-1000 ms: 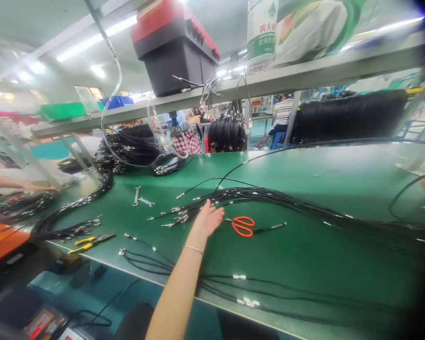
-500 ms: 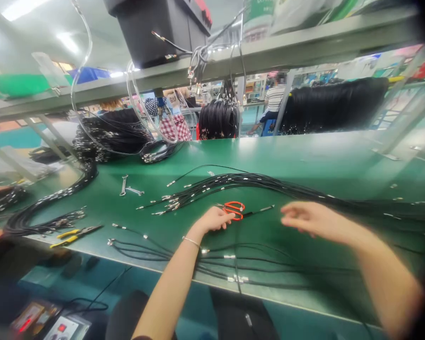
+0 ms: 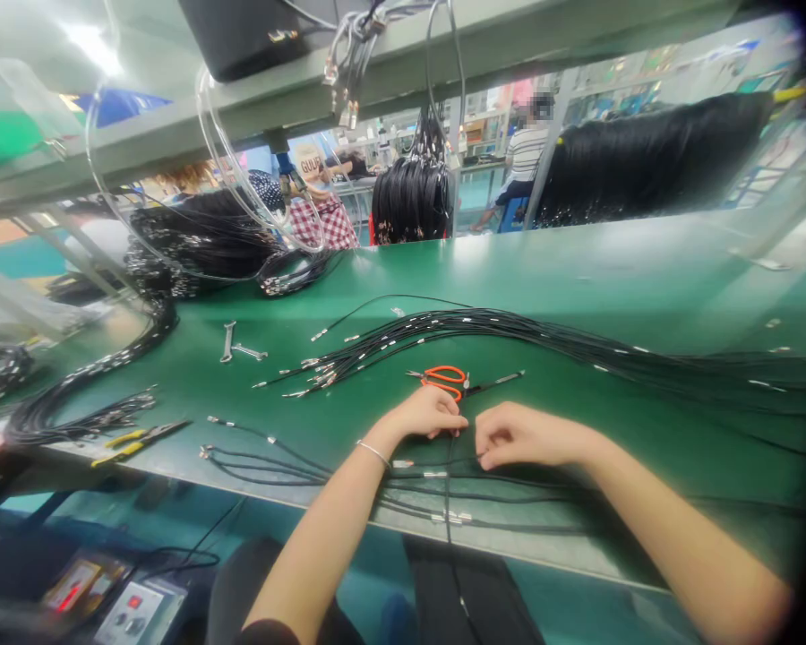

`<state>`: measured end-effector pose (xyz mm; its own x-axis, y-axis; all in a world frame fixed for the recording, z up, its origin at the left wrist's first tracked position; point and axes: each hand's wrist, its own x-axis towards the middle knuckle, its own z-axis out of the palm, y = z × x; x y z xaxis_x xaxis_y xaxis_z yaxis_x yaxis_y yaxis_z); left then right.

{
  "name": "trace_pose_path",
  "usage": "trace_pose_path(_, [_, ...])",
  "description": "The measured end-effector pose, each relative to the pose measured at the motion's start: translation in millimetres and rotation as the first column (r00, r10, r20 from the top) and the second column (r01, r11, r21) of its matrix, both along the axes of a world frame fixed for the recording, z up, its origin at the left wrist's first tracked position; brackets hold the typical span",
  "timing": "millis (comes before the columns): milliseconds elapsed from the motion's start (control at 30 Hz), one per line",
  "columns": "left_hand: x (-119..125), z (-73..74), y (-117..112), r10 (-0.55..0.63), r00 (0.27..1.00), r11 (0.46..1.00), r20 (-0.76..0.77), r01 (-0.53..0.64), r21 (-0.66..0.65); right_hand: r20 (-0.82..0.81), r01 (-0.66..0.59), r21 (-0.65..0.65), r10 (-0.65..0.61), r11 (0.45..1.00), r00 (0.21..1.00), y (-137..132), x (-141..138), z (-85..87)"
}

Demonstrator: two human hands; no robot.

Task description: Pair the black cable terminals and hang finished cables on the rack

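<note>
My left hand point(image 3: 423, 414) lies palm down on the cables, its fingertips just below the orange-handled scissors point(image 3: 444, 380). My right hand point(image 3: 520, 435) has its fingertips pinched on a thin black cable point(image 3: 467, 460), close to my left hand. That cable belongs to a loose group of black cables point(image 3: 295, 472) lying near the bench's front edge. Farther back lies a long bundle of black cables with metal terminals point(image 3: 403, 342), its ends fanned out to the left.
A green-topped workbench point(image 3: 578, 287) carries two open-end wrenches point(image 3: 228, 342) and yellow-handled pliers point(image 3: 141, 443). Coils of black cable point(image 3: 201, 246) lie at its back left. More black cable point(image 3: 409, 202) hangs beneath a grey shelf point(image 3: 242, 116). A seated co-worker point(image 3: 527, 152) is beyond.
My right hand has moved left and taken a thin black cable between its fingers. My left hand stays near the scissors. The whole view has shifted down and tilted.
</note>
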<state>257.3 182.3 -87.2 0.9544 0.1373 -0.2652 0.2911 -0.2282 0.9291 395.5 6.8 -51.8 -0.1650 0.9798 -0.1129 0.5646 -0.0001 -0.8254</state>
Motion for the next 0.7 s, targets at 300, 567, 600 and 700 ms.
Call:
trace_pose_path(300, [-25.5, 27.0, -24.4, -0.130, 0.975, 0.850, 0.181, 0.204, -0.486, -0.668, 0.603, 0.072, -0.411, 0.794, 0.620, -13.4, 14.9, 15.9])
trace_pose_path(567, [-22.6, 22.5, -39.6, -0.250, 0.961, 0.813, 0.119, 0.275, -0.513, -0.589, 0.658, 0.022, -0.522, 0.753, 0.617, -4.2, -3.0, 9.5])
trace_pose_path(600, [-21.3, 23.2, -39.8, -0.219, 0.966, 0.834, 0.138, 0.259, -0.487, -0.584, 0.646, 0.030, -0.512, 0.762, 0.630, -3.9, -4.4, 9.4])
trace_pose_path(700, [-18.2, 24.6, -37.8, -0.075, 0.969, 0.901, 0.235, 0.167, -0.400, -0.559, 0.558, 0.017, -0.455, 0.830, 0.693, -2.6, -8.5, 8.2])
